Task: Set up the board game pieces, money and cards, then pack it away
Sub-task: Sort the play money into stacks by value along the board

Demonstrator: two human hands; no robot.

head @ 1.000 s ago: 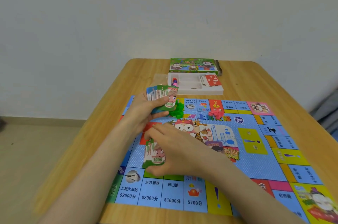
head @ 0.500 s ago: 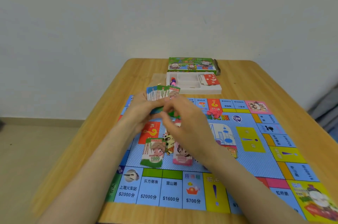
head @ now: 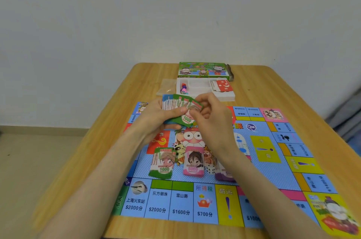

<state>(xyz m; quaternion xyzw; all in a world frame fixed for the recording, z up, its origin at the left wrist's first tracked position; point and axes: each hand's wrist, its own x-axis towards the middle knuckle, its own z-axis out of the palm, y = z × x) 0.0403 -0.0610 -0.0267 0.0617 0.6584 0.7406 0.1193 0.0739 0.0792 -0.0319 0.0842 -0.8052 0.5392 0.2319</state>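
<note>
A colourful game board (head: 273, 172) lies flat on the wooden table. My left hand (head: 156, 115) grips a fanned stack of paper money (head: 176, 104) above the board's far left part. My right hand (head: 213, 115) pinches the front green 1000 note (head: 187, 119) of that fan. Three money piles lie on the board near me: a green 1000 pile (head: 163, 162), a pink 5000 pile (head: 193, 161) and a purple pile (head: 225, 175) partly hidden by my right forearm. A white die (head: 210, 169) sits between the pink and purple piles.
A white plastic tray (head: 199, 86) behind the board holds coloured pawns (head: 183, 88) and red cards (head: 223, 85). The green game box (head: 203, 69) stands behind the tray. A clear plastic bag (head: 168, 86) lies left of the tray. The wall is close behind the table.
My right hand left the green 1000 pile on the board and rose to the fan in my left hand, where it now pinches the front green note.
</note>
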